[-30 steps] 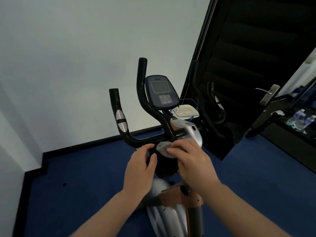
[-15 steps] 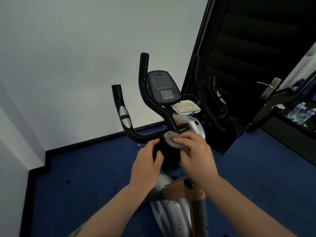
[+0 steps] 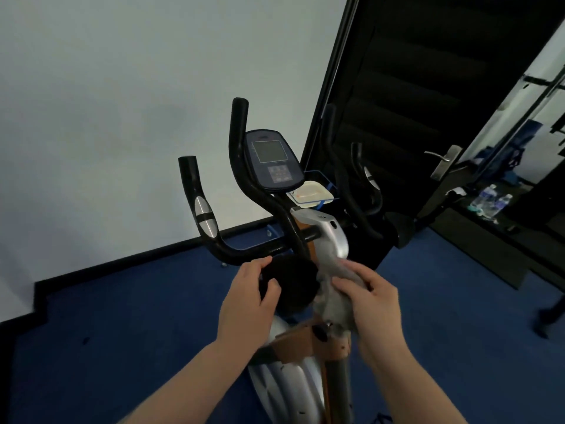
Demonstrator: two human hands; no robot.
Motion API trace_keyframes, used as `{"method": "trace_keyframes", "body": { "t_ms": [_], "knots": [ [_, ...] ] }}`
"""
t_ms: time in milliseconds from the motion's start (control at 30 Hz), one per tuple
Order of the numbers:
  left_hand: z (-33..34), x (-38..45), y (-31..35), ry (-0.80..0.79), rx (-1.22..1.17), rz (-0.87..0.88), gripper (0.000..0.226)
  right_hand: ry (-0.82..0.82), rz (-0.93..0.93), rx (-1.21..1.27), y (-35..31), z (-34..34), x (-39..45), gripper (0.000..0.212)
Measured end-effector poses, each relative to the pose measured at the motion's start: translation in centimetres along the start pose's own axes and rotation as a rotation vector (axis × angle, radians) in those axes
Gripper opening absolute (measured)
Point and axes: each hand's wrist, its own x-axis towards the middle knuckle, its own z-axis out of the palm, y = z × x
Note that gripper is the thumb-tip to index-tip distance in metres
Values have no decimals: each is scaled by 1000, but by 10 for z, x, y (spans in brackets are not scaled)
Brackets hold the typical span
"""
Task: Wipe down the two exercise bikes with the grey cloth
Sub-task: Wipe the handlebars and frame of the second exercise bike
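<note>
Right hand (image 3: 371, 296) is gripping the grey cloth (image 3: 333, 296), pressing it against the bike (image 3: 324, 237) post below the handlebar; left hand (image 3: 249, 296) is curling round the black knob (image 3: 292, 281). Risk: loose cloth snagging on the bracket bolt, or the knob turning.

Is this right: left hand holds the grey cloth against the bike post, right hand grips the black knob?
Hands are swapped. The head view shows the right hand holding the grey cloth against the bike post, while the left hand grips the black knob.
</note>
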Motion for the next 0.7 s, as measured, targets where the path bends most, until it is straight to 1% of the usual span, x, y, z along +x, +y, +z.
{"method": "trace_keyframes", "body": {
  "t_ms": [67, 133, 200, 300, 400, 467, 533, 600, 700],
  "knots": [
    [1, 5, 4, 36, 25, -4, 30, 61, -3, 4, -3, -4, 20, 26],
    [1, 14, 8, 53, 29, -19, 26, 35, 4, -25, 0, 2, 41, 15],
    [-1, 26, 13, 62, 26, -19, 22, -25, -23, -78, 7, 12, 58, 14],
    [-3, 43, 18, 114, 60, -26, 21, -130, -192, -225, 20, 19, 73, 15],
    [-2, 52, 23, 170, 184, -18, 18, -212, -376, -301, 39, 16, 77, 19],
    [3, 55, 23, 185, 284, -1, 16, -241, -468, -320, 50, 12, 78, 24],
    [6, 55, 22, 191, 337, 3, 14, -253, -530, -329, 55, 11, 82, 24],
    [7, 58, 21, 195, 397, 9, 13, -265, -609, -349, 54, 16, 89, 21],
    [6, 57, 22, 180, 473, 0, 13, -277, -787, -412, 43, 30, 108, 16]
  ]
}}
